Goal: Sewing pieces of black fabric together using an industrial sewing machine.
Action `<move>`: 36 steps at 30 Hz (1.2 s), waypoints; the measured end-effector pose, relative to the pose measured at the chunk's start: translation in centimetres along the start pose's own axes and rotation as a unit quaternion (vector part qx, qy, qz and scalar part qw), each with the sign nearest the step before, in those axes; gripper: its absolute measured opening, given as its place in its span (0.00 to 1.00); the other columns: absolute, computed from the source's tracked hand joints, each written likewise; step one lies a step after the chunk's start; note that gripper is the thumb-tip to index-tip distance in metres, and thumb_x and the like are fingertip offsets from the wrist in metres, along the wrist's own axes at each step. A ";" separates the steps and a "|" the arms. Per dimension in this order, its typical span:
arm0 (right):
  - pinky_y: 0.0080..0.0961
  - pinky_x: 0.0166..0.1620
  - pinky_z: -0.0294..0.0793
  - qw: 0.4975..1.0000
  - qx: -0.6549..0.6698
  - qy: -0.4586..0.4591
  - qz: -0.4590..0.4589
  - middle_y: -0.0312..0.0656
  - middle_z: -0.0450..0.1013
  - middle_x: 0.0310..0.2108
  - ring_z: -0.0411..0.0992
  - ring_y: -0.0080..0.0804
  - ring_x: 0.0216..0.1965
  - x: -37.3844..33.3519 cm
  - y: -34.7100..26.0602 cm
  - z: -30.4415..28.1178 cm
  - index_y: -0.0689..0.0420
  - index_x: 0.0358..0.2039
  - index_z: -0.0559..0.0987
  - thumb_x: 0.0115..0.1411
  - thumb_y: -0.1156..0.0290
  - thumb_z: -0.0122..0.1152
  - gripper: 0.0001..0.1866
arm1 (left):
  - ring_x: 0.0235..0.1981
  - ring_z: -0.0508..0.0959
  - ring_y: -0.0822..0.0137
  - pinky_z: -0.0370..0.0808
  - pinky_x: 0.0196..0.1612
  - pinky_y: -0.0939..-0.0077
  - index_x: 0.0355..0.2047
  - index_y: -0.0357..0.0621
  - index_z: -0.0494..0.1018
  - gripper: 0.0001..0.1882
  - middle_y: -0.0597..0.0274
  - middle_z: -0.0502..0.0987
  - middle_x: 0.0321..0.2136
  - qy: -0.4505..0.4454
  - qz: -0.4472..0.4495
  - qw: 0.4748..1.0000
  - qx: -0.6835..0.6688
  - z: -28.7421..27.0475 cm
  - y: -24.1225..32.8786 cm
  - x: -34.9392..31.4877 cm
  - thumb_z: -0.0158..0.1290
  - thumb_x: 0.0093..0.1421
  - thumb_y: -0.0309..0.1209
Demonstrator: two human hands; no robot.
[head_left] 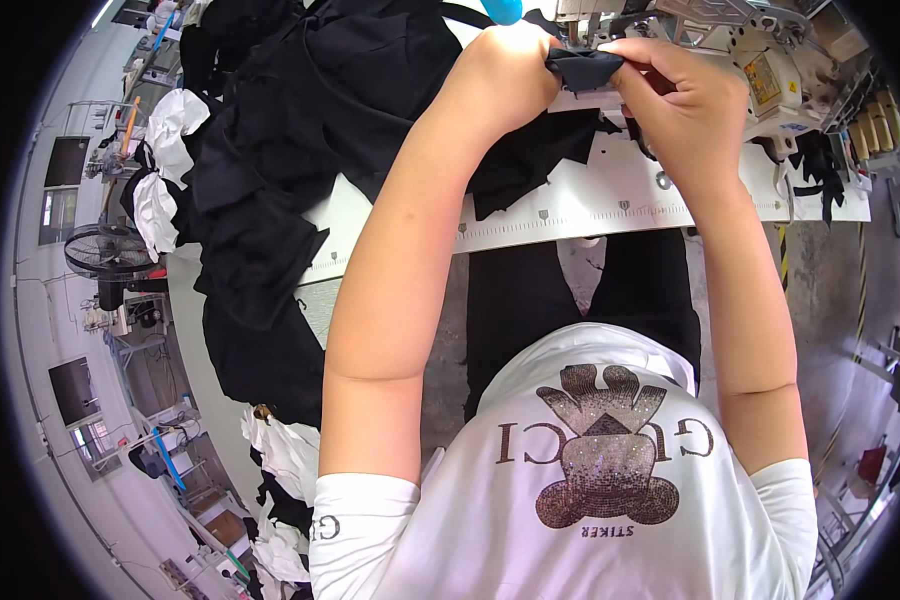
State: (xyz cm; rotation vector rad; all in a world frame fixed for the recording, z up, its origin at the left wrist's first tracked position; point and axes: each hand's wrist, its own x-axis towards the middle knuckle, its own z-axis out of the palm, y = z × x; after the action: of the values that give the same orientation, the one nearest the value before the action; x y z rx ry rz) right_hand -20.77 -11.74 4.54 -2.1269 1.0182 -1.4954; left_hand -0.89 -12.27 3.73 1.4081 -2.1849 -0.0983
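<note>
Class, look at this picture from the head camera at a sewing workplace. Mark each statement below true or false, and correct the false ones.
1. Both hands hold a small piece of black fabric. True: the left hand and the right hand pinch it between them.
2. The sewing machine stands at the person's left. False: it stands at the upper right, just beyond the right hand.
3. A pile of black garments lies on the left part of the table. True.
4. The person wears long black sleeves. False: the forearms are bare, and the shirt is white with short sleeves.
5. A floor fan stands at the left. True.
</note>
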 end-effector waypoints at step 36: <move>0.27 0.26 0.74 0.984 -0.052 -0.078 -0.153 0.40 0.82 0.44 0.76 0.30 0.24 -7.6 3.3 0.6 0.58 0.38 0.84 0.44 0.79 0.69 0.16 | 0.46 0.80 0.64 0.79 0.55 0.57 0.41 0.54 0.88 0.15 0.70 0.80 0.40 0.239 0.161 0.954 0.082 5.5 -0.1 -4.7 0.60 0.52 0.32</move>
State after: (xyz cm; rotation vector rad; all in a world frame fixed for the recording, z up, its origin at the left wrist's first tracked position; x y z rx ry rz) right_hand -22.84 -8.60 -2.90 -2.5223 0.7539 -1.4029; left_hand -1.91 -9.42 -2.87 1.0020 -2.0014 0.5027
